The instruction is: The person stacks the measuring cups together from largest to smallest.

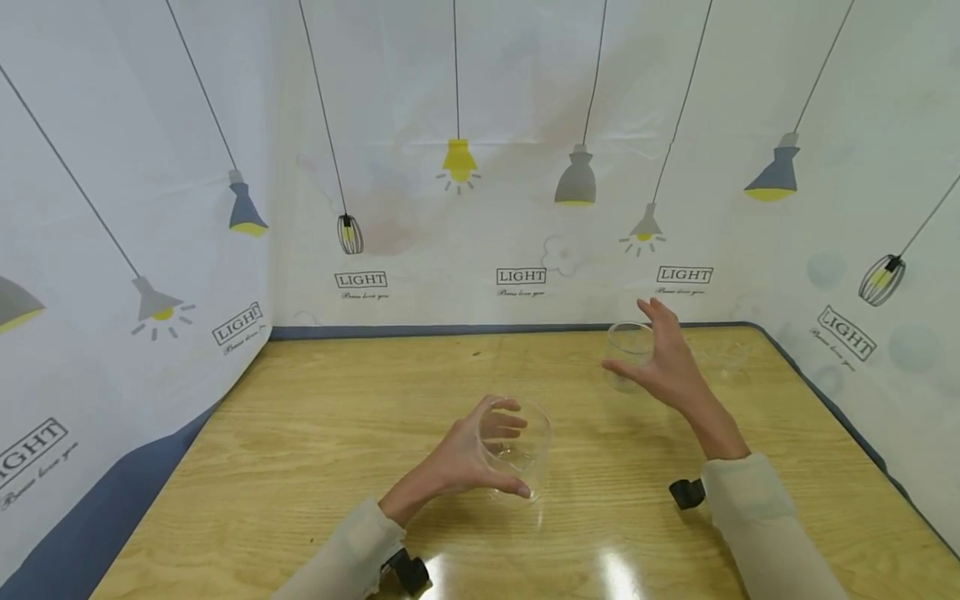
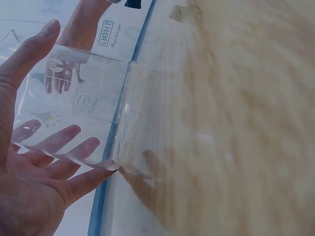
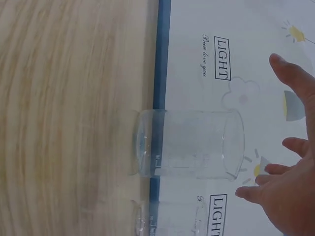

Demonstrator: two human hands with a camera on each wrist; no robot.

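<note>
Near beaker (image 1: 519, 454) was grasped in the left hand (image 1: 474, 454); far beaker (image 3: 192, 142) stood ungripped beside the spread, empty right hand (image 1: 665, 362); far-right beaker (image 3: 172, 217) was as yet untouched.

A hand could pass over the wooden table (image 1: 300, 433) left of the left hand (image 1: 476, 450), or between the near beaker (image 1: 537, 433) and the far beaker (image 1: 627, 340) (both transparent). Behind the latter stands the printed sheet (image 1: 442, 300); another glass vessel (image 3: 172, 217) obstructs its right.

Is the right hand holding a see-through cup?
No, the right wrist view shows the right hand open, its thumb apart from the nearest clear beaker.
</note>
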